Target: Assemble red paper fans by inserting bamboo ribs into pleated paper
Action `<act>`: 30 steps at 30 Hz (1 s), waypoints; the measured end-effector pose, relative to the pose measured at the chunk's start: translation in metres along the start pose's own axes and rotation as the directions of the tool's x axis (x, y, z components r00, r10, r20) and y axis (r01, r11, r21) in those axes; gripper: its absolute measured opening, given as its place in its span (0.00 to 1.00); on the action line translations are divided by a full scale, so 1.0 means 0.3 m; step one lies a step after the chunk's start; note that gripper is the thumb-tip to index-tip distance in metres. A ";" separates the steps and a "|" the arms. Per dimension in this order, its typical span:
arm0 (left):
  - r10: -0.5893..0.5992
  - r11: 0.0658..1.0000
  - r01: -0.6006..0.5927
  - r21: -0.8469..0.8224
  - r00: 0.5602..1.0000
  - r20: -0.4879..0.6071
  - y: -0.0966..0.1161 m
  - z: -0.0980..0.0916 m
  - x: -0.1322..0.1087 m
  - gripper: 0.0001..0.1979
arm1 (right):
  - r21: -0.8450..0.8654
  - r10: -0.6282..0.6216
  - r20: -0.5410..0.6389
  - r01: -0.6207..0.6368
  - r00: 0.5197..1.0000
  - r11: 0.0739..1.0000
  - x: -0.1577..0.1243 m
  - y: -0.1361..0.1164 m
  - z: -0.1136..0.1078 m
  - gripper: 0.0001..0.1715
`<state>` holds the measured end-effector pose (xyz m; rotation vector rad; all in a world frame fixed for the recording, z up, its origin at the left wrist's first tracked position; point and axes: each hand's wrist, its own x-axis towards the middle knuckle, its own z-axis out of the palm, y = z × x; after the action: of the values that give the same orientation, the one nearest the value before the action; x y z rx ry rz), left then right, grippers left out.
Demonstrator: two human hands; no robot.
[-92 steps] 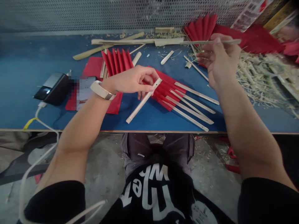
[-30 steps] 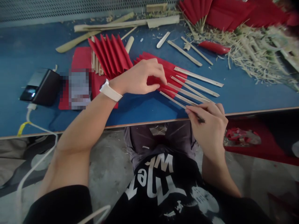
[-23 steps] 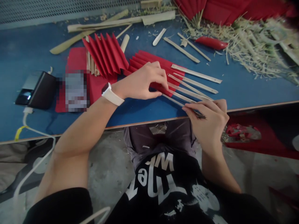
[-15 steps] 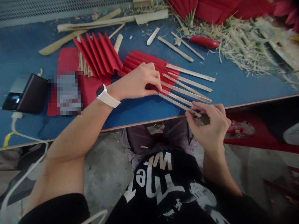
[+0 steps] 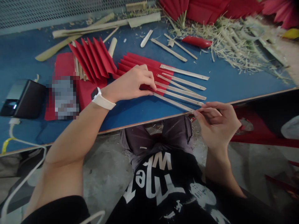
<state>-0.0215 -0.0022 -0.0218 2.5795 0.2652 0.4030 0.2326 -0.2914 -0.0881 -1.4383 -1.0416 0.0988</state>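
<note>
Red pleated paper (image 5: 140, 59) lies spread on the table, with several pale bamboo fan ribs (image 5: 184, 72) fanning out from its right side. My left hand (image 5: 133, 82) rests over the paper's near part. Its thumb and fingers are closed at the inner end of the nearest bamboo rib (image 5: 173, 103), where rib and paper meet. At that rib's outer end, near the table edge, the thumb and fingertips of my right hand (image 5: 217, 123) pinch the tip. The outer ends of the ribs show small dark holes. Part of the paper is hidden under my left hand.
Folded red paper (image 5: 93, 60) stands left of my left hand, beside a blurred-out phone-like object (image 5: 65, 98) and a dark device with a cable (image 5: 32, 99). Behind lie loose bamboo pieces (image 5: 168, 49), a red-handled tool (image 5: 197, 41) and a heap of shavings (image 5: 233, 46).
My right hand has shifted slightly right, and its fingertips now sit at the very end of the nearest rib. My left hand keeps its hold. The whole view has shifted a little.
</note>
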 end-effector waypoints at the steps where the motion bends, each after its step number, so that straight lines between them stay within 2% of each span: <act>1: 0.002 1.000 -0.002 0.007 1.000 0.003 0.000 -0.001 0.000 0.12 | 0.011 0.013 0.002 -0.013 1.000 1.000 0.001 0.000 -0.002 0.19; 6: -0.006 1.000 0.006 0.025 1.000 -0.012 -0.001 0.000 -0.001 0.15 | 0.041 -0.031 -0.030 0.032 0.999 0.999 0.009 0.025 0.001 0.24; 13: -0.010 0.998 0.010 0.068 1.000 0.000 -0.003 0.002 0.000 0.16 | 0.071 -0.209 -0.143 0.220 0.967 0.973 0.017 0.048 0.023 0.20; 19: -0.013 0.996 0.013 0.086 1.000 0.002 0.004 0.003 0.000 0.17 | 0.006 -0.186 -0.157 0.189 0.970 0.982 0.022 0.077 0.028 0.23; 25: 0.004 0.996 -0.004 0.094 1.000 0.000 0.008 0.006 -0.003 0.18 | 0.032 -0.194 -0.182 0.203 0.964 0.979 0.018 0.097 0.043 0.23; 30: -0.013 0.996 0.013 0.085 1.000 -0.001 0.004 0.007 -0.003 0.17 | -0.001 -0.202 -0.158 0.204 0.967 0.979 0.022 0.108 0.025 0.23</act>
<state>-0.0215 -0.0044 -0.0230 2.6597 0.3048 0.3959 0.2486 -0.2750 -0.1132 -1.2958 -1.0493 -0.1529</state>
